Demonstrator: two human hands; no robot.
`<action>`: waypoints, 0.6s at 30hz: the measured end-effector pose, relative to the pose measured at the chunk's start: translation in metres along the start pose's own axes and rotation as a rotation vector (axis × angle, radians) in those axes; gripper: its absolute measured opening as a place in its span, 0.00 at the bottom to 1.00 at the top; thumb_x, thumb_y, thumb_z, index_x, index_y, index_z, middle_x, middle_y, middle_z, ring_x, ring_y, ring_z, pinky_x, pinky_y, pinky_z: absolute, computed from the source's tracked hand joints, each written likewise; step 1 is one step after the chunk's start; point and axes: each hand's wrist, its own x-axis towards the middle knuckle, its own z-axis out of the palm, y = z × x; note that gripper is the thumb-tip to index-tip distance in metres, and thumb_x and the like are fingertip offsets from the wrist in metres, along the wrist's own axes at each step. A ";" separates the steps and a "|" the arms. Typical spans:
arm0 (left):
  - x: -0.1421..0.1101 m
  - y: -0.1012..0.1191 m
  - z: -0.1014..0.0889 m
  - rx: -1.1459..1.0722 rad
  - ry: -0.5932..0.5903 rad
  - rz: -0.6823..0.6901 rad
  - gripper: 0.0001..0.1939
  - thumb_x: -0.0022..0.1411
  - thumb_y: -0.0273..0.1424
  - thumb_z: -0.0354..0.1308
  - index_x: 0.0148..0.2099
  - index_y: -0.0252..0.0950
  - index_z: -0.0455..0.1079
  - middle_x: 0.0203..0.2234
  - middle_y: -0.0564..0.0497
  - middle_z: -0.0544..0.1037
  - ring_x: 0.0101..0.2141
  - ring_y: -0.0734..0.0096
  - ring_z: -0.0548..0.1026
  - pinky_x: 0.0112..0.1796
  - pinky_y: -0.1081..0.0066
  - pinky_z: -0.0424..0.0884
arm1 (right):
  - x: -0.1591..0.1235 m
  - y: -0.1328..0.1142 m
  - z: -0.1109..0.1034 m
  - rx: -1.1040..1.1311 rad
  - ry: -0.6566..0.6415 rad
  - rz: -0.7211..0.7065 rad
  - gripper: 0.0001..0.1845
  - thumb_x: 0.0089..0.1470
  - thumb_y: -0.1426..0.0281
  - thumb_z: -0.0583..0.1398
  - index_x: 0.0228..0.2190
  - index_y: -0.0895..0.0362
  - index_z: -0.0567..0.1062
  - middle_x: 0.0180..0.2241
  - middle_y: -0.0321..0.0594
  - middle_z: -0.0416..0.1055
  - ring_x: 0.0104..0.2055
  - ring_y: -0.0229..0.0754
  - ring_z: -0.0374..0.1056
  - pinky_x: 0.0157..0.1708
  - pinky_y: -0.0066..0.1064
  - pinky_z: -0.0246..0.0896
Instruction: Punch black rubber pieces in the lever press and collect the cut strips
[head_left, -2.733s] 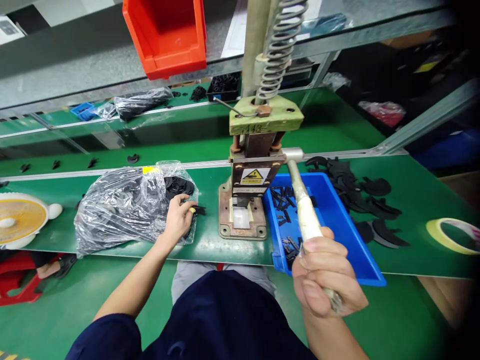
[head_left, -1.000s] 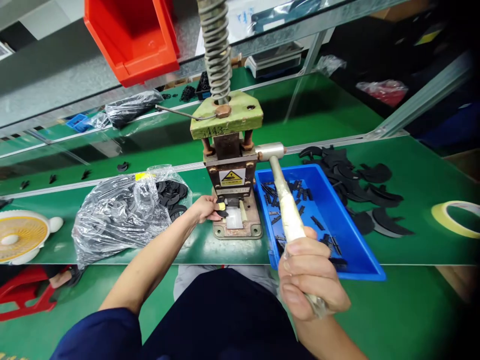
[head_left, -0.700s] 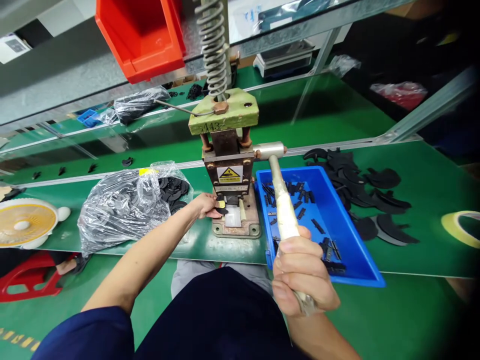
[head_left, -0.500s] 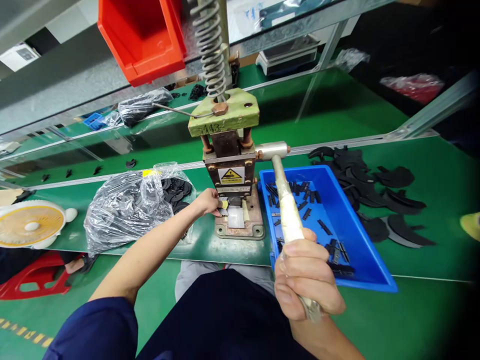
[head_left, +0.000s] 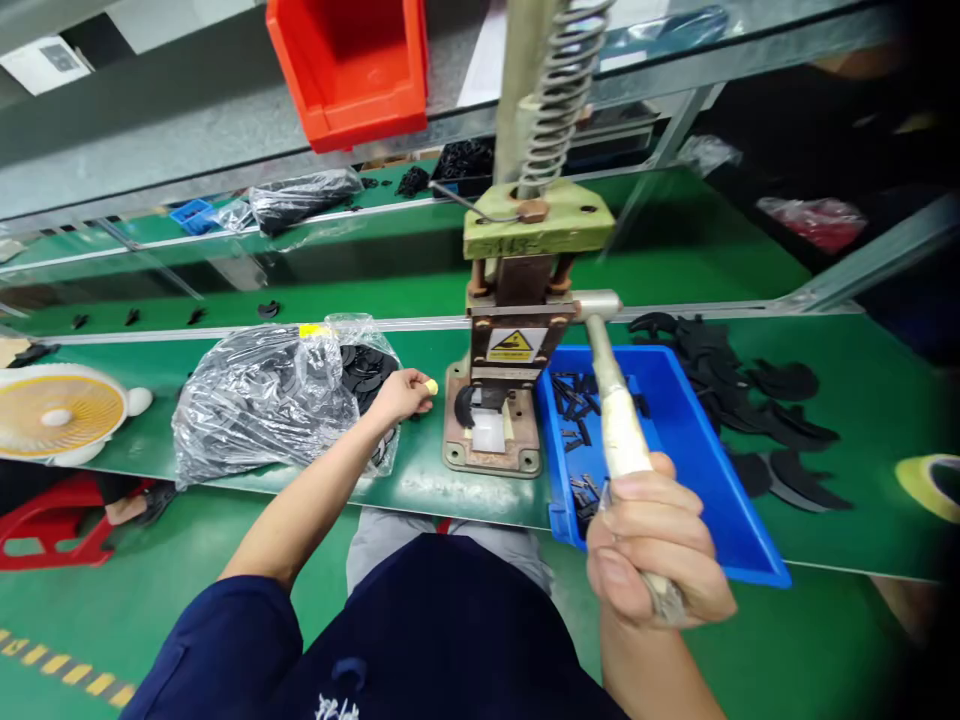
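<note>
Left of the left fingers (head_left: 417,388), a clear bag (head_left: 259,400) holds black curved pieces (head_left: 366,370); beyond the right fingers (head_left: 667,530), a blue bin (head_left: 694,440) holds black strips (head_left: 574,395). Right of the left fingers, a black crescent (head_left: 463,407) lies on the press base (head_left: 527,435), long axis front to back. The left fingers nearly meet; whether they hold anything I cannot tell. The right fingers wrap the lever handle (head_left: 622,420).

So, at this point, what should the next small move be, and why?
Probably a short pull on the lever with the right hand, which grips it: a black curved piece sits at the foot of the press, while the left hand is off to the left, apart from the press.
</note>
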 end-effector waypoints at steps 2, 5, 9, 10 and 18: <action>-0.003 -0.014 -0.029 0.171 0.086 0.103 0.02 0.61 0.24 0.59 0.38 0.32 0.72 0.24 0.51 0.77 0.25 0.72 0.78 0.30 0.75 0.74 | 0.004 0.000 0.006 0.036 0.060 -0.071 0.15 0.46 0.70 0.62 0.18 0.55 0.61 0.21 0.29 0.68 0.30 0.40 0.68 0.43 0.49 0.66; -0.013 -0.036 -0.062 0.537 0.122 0.222 0.07 0.59 0.26 0.61 0.40 0.32 0.76 0.30 0.48 0.80 0.32 0.67 0.79 0.37 0.72 0.74 | 0.008 0.004 0.015 0.069 0.158 -0.122 0.19 0.45 0.69 0.62 0.15 0.55 0.57 0.17 0.29 0.63 0.25 0.39 0.65 0.38 0.46 0.64; -0.024 -0.051 -0.069 0.914 0.015 0.399 0.14 0.59 0.27 0.60 0.48 0.34 0.77 0.42 0.43 0.80 0.45 0.60 0.77 0.48 0.68 0.71 | 0.010 0.011 0.020 0.098 0.205 -0.194 0.22 0.42 0.69 0.62 0.13 0.54 0.53 0.15 0.30 0.59 0.21 0.38 0.61 0.33 0.45 0.61; -0.024 -0.052 -0.067 0.969 -0.010 0.439 0.14 0.60 0.26 0.59 0.49 0.34 0.77 0.44 0.42 0.79 0.47 0.58 0.76 0.50 0.67 0.70 | 0.010 0.012 0.020 0.103 0.202 -0.200 0.21 0.42 0.69 0.62 0.13 0.54 0.53 0.15 0.30 0.60 0.21 0.38 0.60 0.33 0.45 0.61; -0.007 -0.038 -0.057 1.080 -0.123 0.511 0.14 0.56 0.21 0.59 0.45 0.34 0.77 0.39 0.42 0.77 0.43 0.58 0.75 0.46 0.66 0.70 | 0.008 -0.001 0.020 0.049 0.184 -0.136 0.13 0.43 0.72 0.61 0.17 0.53 0.61 0.19 0.31 0.64 0.26 0.40 0.64 0.39 0.49 0.66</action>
